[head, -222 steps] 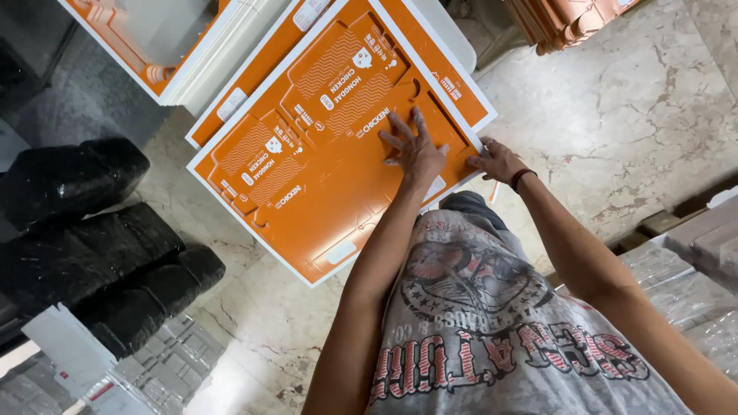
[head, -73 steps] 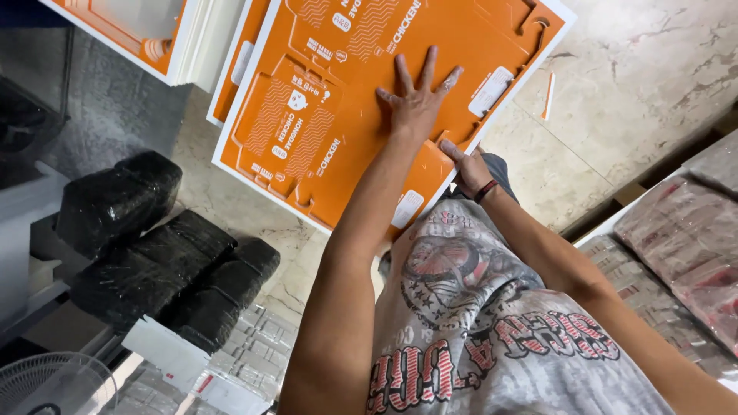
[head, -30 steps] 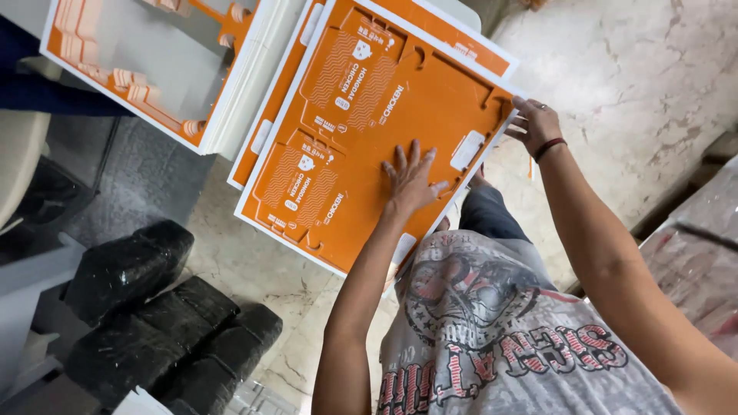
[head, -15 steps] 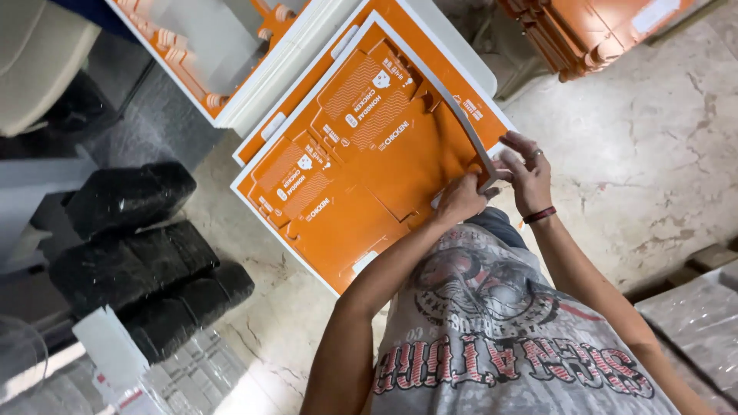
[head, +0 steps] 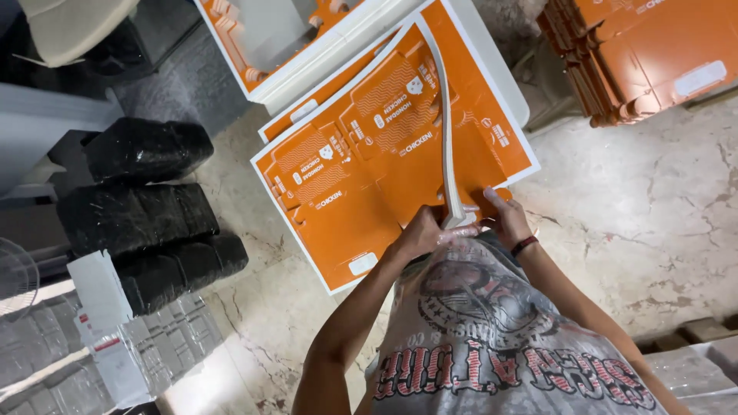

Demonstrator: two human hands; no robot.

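A stack of flat orange die-cut carton sheets [head: 361, 207] with white borders lies on the floor below me. A long white trim strip [head: 444, 115] curves up off the top sheet, running from its far edge down to my hands. My left hand [head: 419, 232] is closed around the strip's near end. Just right of that end, my right hand [head: 505, 219], with a dark band on the wrist, lies fingers flat on the sheet's near edge.
A second stack of white-edged orange sheets [head: 307, 46] sits beyond the first. Folded orange cartons [head: 653, 61] are piled at the upper right. Black wrapped bundles [head: 138, 219] and clear-wrapped packs [head: 154, 346] lie to the left on the marble floor [head: 638, 207].
My left hand left the middle of the sheet and took hold of the white strip at the near edge. The strip has peeled up along the sheet, and my right hand came down beside it.
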